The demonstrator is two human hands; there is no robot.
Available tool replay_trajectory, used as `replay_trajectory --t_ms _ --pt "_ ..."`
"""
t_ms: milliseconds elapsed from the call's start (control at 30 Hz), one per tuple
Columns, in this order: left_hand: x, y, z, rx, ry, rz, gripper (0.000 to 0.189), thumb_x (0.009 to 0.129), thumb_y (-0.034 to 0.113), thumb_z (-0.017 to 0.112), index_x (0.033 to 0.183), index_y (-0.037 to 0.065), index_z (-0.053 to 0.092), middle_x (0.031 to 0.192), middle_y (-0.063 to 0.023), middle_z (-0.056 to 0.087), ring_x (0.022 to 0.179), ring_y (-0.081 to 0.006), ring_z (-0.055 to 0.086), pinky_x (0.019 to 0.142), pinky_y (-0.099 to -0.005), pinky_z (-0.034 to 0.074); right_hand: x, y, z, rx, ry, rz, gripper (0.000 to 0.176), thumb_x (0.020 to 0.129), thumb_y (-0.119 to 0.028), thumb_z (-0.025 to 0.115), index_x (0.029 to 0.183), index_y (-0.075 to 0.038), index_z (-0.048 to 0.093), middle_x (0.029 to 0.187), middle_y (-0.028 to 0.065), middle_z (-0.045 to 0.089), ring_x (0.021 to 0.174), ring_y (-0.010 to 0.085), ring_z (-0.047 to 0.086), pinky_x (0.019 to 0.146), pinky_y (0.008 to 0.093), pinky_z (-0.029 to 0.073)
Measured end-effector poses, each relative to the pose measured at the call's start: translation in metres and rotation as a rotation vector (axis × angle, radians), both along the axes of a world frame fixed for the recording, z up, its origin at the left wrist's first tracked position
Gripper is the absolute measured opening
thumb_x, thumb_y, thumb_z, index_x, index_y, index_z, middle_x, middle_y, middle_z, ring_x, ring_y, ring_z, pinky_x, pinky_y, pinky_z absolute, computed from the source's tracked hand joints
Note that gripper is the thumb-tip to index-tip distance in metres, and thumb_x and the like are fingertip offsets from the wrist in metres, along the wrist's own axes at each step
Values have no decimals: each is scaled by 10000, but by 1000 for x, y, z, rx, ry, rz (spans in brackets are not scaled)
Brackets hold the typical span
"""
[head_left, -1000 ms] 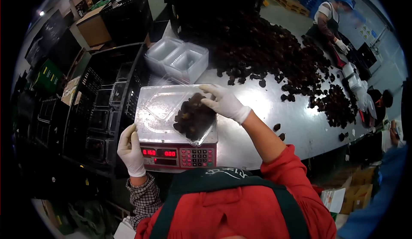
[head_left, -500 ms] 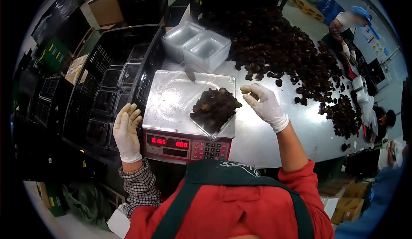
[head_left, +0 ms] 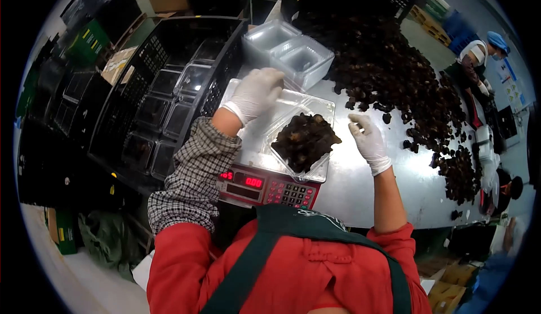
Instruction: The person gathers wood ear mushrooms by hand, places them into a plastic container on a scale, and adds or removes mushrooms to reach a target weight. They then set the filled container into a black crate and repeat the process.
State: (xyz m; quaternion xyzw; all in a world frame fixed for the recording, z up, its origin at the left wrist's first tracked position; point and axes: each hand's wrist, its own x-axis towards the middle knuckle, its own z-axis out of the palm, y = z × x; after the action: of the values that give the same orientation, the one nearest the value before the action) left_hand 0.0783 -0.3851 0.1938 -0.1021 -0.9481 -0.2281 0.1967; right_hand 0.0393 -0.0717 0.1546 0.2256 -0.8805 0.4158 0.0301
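Observation:
A clear plastic tray [head_left: 305,174] heaped with dark brown, mushroom-like pieces [head_left: 304,140] rests on the steel pan of a red digital scale [head_left: 269,190]. My left hand [head_left: 258,93], in a white glove, reaches over the pan's far left corner, just short of the stacked trays. Its fingers curl down and inward, and what lies under them is hidden. To the right of the filled tray, my gloved right hand [head_left: 369,142] hovers near the pan's edge with thumb and fingers bent and slightly apart. The scale's red display reads 0.00 on its right part; my left sleeve overlaps its left end.
Stacked clear trays [head_left: 304,60] stand behind the scale. A large pile of dark pieces [head_left: 389,60] spreads over the steel table [head_left: 352,201]. At left, a black crate [head_left: 194,111] holds several closed clear boxes [head_left: 152,111]. A person [head_left: 479,60] in a blue cap works at far right.
My left hand has moved from beside the scale up over the pan's far left, covering where a single dark piece lay. The right hand stays near the pan's right side. The view has shifted.

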Motion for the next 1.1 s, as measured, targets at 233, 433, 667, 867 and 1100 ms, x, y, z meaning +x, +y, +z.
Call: replay_trajectory --t_ms 233,433,667,867,1100 --pt "-39 11 -35 -256 -167 -130 330 829 109 565 1155 98 611 1097 -126 617 1040 -318 550 914 -422 442 21 -13 4 -22 -223 103 201 888 -107 595 1057 -3 626 938 128 629 839 213 621 766 302 497" --pt "-41 -5 -40 -20 -186 -85 156 813 105 605 947 55 668 984 -136 641 954 -317 585 858 -395 468 36 -16 10 -27 -372 219 269 891 -162 606 1100 6 617 1000 133 641 886 207 620 800 300 489" --pt "12 36 12 256 -98 -327 188 806 76 673 982 13 656 934 -115 658 827 -222 635 754 -307 503 14 -19 12 -118 -314 153 320 922 -223 580 1138 12 605 1028 134 656 941 189 620 847 292 480" --pt "88 1 42 367 267 51 156 774 36 697 925 7 671 850 -127 667 751 -255 645 673 -306 510 -26 -60 29 -258 -525 229 369 964 -282 514 1163 21 581 999 93 641 906 143 607 792 266 502" --pt "158 67 -7 137 100 -311 362 727 163 740 1046 38 625 1032 -94 627 935 -282 590 836 -383 476 -73 -138 -8 -460 -1046 239 710 949 -560 387 1379 3 344 1071 192 618 937 249 612 854 346 494"
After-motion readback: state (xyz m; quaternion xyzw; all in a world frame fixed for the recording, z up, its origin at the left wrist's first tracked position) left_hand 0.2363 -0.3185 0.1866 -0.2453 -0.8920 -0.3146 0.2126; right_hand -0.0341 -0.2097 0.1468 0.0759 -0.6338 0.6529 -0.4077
